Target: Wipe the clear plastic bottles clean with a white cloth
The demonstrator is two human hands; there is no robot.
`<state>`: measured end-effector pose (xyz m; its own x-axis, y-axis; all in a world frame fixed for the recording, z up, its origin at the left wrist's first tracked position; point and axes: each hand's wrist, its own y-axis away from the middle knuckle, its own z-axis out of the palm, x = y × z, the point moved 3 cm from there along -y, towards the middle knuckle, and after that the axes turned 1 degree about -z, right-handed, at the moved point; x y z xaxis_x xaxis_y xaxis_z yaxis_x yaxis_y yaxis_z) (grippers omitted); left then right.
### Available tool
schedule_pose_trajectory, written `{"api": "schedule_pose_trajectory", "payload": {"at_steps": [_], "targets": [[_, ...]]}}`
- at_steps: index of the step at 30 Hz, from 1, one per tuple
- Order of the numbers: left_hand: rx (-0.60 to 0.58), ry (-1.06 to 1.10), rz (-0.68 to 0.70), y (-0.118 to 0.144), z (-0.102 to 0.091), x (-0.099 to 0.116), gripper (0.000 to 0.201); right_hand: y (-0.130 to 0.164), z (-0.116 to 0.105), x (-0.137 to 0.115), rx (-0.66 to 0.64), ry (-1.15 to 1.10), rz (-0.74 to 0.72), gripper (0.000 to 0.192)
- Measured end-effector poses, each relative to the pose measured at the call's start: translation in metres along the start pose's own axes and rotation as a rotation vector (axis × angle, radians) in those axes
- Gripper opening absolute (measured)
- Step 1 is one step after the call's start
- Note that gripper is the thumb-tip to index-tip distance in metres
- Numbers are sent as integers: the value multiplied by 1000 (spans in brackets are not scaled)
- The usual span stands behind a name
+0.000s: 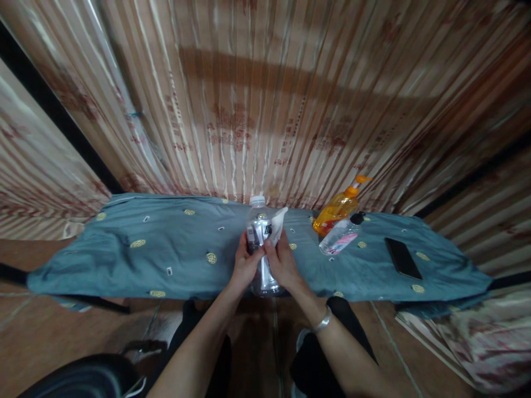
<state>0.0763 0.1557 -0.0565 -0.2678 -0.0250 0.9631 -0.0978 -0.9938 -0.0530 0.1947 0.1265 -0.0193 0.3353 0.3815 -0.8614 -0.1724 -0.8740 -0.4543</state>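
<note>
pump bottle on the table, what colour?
Orange: the pump bottle has an orange body and pump head, seen in the head view.

Red printed characters on the striped backdrop (232, 130) are too blurred to read. The label on the clear bottle (259, 243) shows no legible words.

bottle (259, 243) upright mid-table (166, 249), pump bottle (338, 210) and lying bottle (340, 236) right, phone (402, 258) farther right

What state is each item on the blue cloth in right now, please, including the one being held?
clear bottle: upright, capped, gripped by left hand and right hand
white wipe: pressed against the bottle
orange pump bottle: tilted
small spray bottle: tilted, capped
phone: flat, screen dark
</note>
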Motion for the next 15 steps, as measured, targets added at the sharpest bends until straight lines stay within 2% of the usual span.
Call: {"api": "schedule_pose_trajectory", "payload": {"at_steps": [3,6,9,12,15], "targets": [[-135,49,-85,12,7,6,38,-11,-16,4,91,-120,95,72],[-288,91,-172,29,17,10,35,-26,-34,16,128,-433,341,68],[-388,127,-238,39,25,7,34,-34,-47,27,65,-684,501,55],[-396,143,-246,38,28,0,34,-37,-57,34,29,-741,565,44],[-305,133,-190,32,28,-6,46,-40,-64,36,113,-686,545,38]]}}
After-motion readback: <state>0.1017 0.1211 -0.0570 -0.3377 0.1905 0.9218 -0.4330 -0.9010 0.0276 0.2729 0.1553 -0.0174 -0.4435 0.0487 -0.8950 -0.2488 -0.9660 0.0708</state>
